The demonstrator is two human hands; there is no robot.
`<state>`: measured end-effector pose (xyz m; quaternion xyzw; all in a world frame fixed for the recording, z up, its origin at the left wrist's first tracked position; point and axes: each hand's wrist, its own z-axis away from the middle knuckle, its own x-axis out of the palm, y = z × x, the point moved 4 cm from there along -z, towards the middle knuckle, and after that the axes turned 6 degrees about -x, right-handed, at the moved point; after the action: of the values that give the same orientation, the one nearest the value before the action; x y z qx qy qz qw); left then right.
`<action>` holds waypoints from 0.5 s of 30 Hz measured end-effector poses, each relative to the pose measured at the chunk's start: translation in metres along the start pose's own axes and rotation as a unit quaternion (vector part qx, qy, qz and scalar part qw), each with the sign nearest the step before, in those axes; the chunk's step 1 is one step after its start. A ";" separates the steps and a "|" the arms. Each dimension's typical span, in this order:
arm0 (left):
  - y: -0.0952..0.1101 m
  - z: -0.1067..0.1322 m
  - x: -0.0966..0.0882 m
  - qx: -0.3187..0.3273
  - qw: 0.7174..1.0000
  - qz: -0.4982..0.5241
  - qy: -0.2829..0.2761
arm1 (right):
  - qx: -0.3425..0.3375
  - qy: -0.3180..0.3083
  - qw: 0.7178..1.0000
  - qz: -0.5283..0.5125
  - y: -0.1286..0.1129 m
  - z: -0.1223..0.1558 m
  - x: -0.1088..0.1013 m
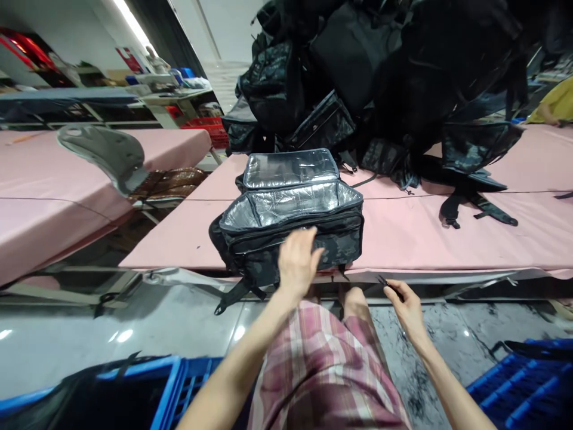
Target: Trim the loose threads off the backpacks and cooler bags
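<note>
Cooler bag [342, 240] stands open on the table [407, 239], likely for easy reach. My left grip [298, 260] spreads loosely at its front, contact unclear; my right grip [405, 303] pinches a slim dark tool [388, 285].

Plaid garment [324, 373], pink, maroon, off-white checks; bare forearms [244, 357], bare hands [296, 263], bare knee [357, 302].

Head view: 1, facing forward-down from the wearer's head
Pink table [403, 239]: near, 12 o'clock
Plaid garment [326, 370]: closer, 6 o'clock
</note>
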<state>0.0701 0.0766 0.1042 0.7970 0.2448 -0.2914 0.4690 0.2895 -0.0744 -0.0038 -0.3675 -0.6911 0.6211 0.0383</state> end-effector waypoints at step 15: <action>-0.029 0.107 0.010 0.107 0.910 -0.105 -0.387 | -0.041 0.055 0.998 -0.009 -0.051 -0.030 -0.012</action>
<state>0.0328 -0.0050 0.0383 0.6370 0.0937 -0.6489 0.4055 0.2901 -0.0538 0.0526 -0.3963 -0.7162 0.5705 0.0669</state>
